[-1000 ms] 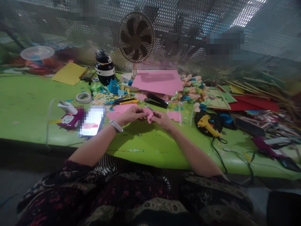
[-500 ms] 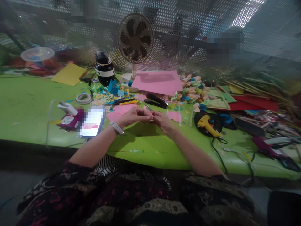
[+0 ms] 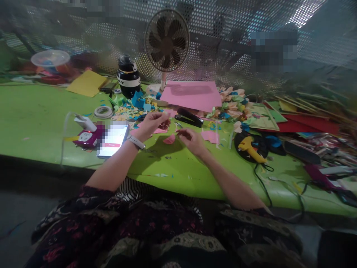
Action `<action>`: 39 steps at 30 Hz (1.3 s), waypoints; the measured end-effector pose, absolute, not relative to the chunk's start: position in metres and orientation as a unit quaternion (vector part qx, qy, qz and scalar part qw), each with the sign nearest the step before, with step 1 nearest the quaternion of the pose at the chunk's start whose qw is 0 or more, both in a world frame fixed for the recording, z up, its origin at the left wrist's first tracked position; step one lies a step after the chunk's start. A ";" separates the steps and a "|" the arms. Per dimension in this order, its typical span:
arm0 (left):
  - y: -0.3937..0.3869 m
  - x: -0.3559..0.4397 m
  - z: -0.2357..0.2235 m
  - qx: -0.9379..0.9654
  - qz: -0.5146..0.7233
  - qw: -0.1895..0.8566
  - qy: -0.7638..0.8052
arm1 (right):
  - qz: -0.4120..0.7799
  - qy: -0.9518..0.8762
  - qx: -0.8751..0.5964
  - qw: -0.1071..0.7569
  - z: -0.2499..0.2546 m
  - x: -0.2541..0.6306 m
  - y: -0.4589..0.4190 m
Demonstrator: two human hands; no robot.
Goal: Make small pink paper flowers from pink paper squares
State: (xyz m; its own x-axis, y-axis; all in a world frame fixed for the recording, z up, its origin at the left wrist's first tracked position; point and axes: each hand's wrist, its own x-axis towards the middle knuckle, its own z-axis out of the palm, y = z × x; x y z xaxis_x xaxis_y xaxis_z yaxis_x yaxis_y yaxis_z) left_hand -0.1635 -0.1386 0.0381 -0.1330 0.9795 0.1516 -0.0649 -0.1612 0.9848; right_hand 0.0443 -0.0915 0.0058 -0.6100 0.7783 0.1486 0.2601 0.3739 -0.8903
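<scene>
A small folded piece of pink paper (image 3: 169, 139) shows low between my two hands, over the green table; whether it rests on the surface is hard to tell. My left hand (image 3: 153, 125), with a pale wristband, has its fingers curled together above flat pink paper (image 3: 160, 130); anything inside them is hidden. Just right of the folded piece, my right hand (image 3: 192, 140) has thumb and fingertips pinched, and what they hold is too small to name. Beyond the hands lies a black stapler (image 3: 190, 117).
A lit phone (image 3: 113, 139) and a purple power socket (image 3: 88, 137) are on the left. Paper scraps (image 3: 131, 109), a fan (image 3: 167, 41), a black bottle (image 3: 128, 78) and pink sheets (image 3: 192, 95) stand behind. On the right is a yellow glue gun (image 3: 251, 149) with its cord.
My hands have moved apart, the left one up and away. The pink piece that was pinched between them now shows below, between the hands. The view has shifted slightly.
</scene>
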 end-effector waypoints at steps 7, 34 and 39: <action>-0.129 -0.170 0.030 0.439 0.611 0.427 0.501 | 0.259 -0.905 -0.268 0.206 -0.002 0.035 -0.094; -0.131 -0.160 0.013 0.518 0.474 0.538 0.466 | 0.059 -0.914 -0.205 0.345 0.006 0.050 -0.084; -0.134 -0.160 0.013 0.510 0.485 0.564 0.431 | 0.011 -0.918 -0.214 0.334 0.011 0.054 -0.085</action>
